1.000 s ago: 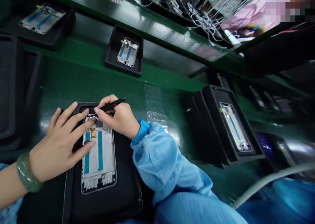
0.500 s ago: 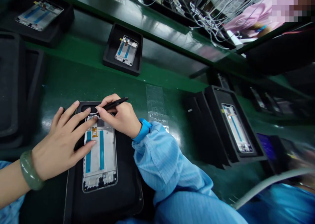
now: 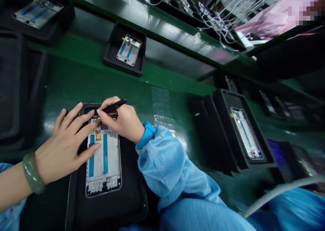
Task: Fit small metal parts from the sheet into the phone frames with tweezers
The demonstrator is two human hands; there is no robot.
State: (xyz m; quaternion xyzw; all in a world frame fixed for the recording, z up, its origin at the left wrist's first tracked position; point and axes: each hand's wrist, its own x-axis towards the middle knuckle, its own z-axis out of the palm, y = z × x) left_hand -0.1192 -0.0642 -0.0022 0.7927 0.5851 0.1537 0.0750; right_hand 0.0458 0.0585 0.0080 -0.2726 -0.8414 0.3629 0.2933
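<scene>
A phone frame (image 3: 111, 160) with two blue strips and an orange flex cable lies on a black foam tray (image 3: 132, 197) in front of me. My left hand (image 3: 67, 143), fingers spread, rests over the frame's upper left, its fingertips touching the frame. Between the thumb and fingers of my right hand (image 3: 124, 121) is a black pen-like tool (image 3: 115, 105), slanted up to the right. The tool's tip is hidden by my fingers at the frame's top edge.
Another phone frame (image 3: 129, 50) sits in a black tray (image 3: 108, 60) further back. More trays (image 3: 10, 88) stand at left. A tray stack (image 3: 220, 132) at right holds a further frame (image 3: 246, 132). Clear plastic strips (image 3: 161, 104) lie on the green table (image 3: 71, 78). White cables (image 3: 215, 26) hang behind.
My right hand and the black tool have shifted slightly left along the frame's top edge. My left hand stays in place on the frame.
</scene>
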